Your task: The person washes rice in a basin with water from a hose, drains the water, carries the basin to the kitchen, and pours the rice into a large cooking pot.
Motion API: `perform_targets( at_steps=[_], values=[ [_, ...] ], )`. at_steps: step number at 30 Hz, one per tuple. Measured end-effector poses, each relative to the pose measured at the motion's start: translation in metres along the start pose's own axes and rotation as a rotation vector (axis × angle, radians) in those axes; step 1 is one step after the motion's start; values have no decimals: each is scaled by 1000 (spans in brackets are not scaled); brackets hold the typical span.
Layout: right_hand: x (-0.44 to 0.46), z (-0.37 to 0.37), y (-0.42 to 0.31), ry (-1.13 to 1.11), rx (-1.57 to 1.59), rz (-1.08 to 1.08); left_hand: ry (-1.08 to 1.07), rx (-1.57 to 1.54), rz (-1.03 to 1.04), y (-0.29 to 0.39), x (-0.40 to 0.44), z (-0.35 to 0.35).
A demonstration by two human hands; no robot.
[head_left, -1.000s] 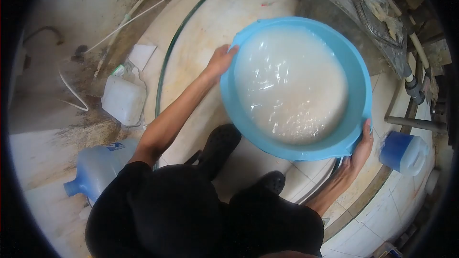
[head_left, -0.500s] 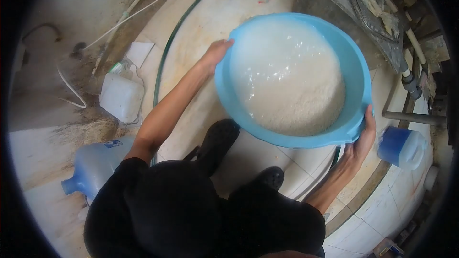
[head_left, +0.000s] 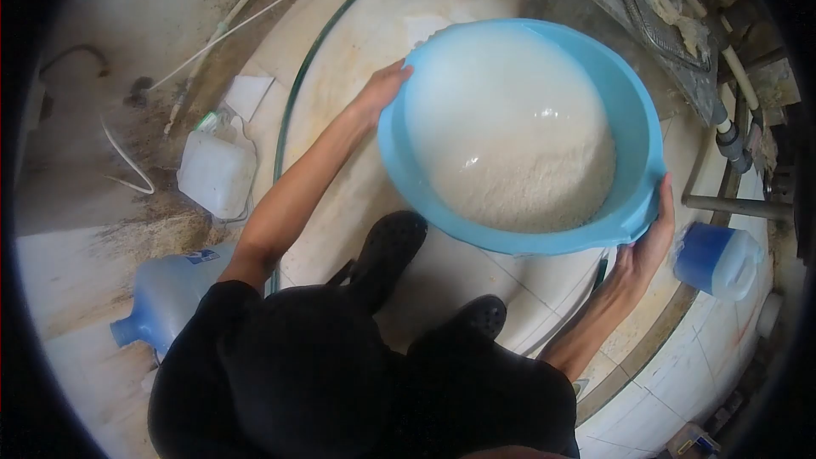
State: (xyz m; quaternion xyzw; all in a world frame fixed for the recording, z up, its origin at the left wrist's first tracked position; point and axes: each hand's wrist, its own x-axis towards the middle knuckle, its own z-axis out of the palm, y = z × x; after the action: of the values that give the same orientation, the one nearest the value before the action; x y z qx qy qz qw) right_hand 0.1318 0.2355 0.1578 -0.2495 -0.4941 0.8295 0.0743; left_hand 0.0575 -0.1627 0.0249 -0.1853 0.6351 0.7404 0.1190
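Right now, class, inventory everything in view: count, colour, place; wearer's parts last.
Basin: one, light blue, centre
Grains: uncounted, pale, in basin
Liquid: one pool, cloudy, in basin
Hose: one or more, green, on floor
Left jug: one, whitish, left of hose
Card: one, white, left
Bottle: one, translucent blue, lower left
Right jug: one, blue and pale, right
Slab: one, grey, upper right
Pipes: several, grey and white, right
Clothing: some, black, bottom
Shoes: two, black, on floor
Left hand: one, bare, basin's left side
Right hand: one, bare, basin's lower right
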Motion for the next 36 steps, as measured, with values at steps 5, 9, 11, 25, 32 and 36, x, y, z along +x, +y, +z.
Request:
perform_targets(
  at_steps=[5,9,11,25,32,36],
  values=[
    [-1,7,-1,9,-18,-14,67,170,-47,-1,5,-6],
    [-5,19,-2,40,-33,-21,115,484,142,-6,4,-8],
    [-6,20,-1,87,-12,-30,92,586,130,0,2,-9],
    [-17,26,-6,-48,-117,-10,-46,845,113,11,33,-26],
    [-19,26,-4,-48,-99,8,-33,936,93,19,39,-25],
    [-21,27,-3,-28,-98,10,-74,976,99,26,43,-26]
  ],
)
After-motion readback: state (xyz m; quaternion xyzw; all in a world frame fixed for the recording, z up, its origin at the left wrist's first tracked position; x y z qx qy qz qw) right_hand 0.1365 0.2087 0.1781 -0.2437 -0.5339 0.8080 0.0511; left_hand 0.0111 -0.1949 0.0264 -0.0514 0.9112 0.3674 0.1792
